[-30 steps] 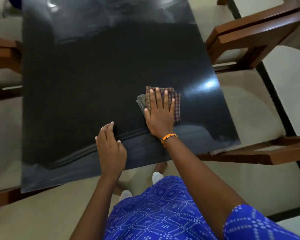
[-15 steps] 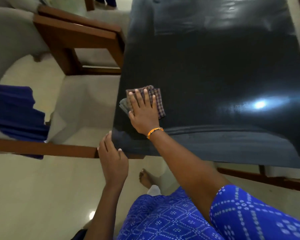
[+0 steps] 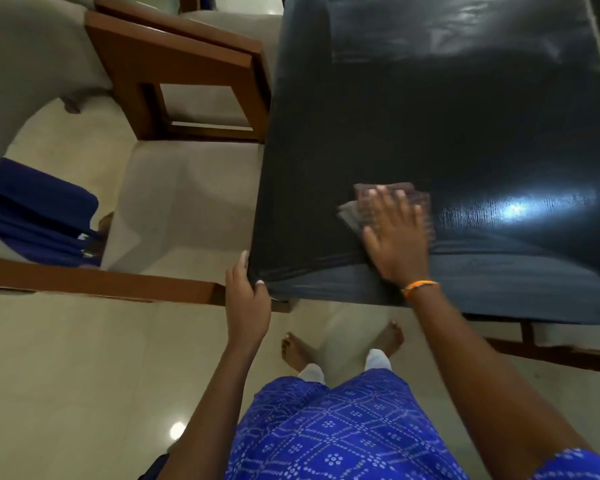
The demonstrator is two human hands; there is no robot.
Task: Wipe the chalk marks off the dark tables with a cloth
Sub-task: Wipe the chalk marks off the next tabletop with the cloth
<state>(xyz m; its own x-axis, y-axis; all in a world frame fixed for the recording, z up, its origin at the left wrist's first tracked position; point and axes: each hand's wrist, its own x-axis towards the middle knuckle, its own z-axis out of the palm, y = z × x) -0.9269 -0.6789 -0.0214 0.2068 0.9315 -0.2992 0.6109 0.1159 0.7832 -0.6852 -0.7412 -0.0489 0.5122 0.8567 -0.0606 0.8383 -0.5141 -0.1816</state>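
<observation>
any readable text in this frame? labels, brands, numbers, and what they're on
None.
Table: bare dark top, only glare, no label.
Cloth: checked weave under the right hand, motion-blurred, no tag visible.
Blue garment: white dot-and-diamond pattern, not lettering.
Orange wristband: plain.
Chairs: wood and grey cushions, no marks.
Left hand at the table corner: nothing written nearby.
</observation>
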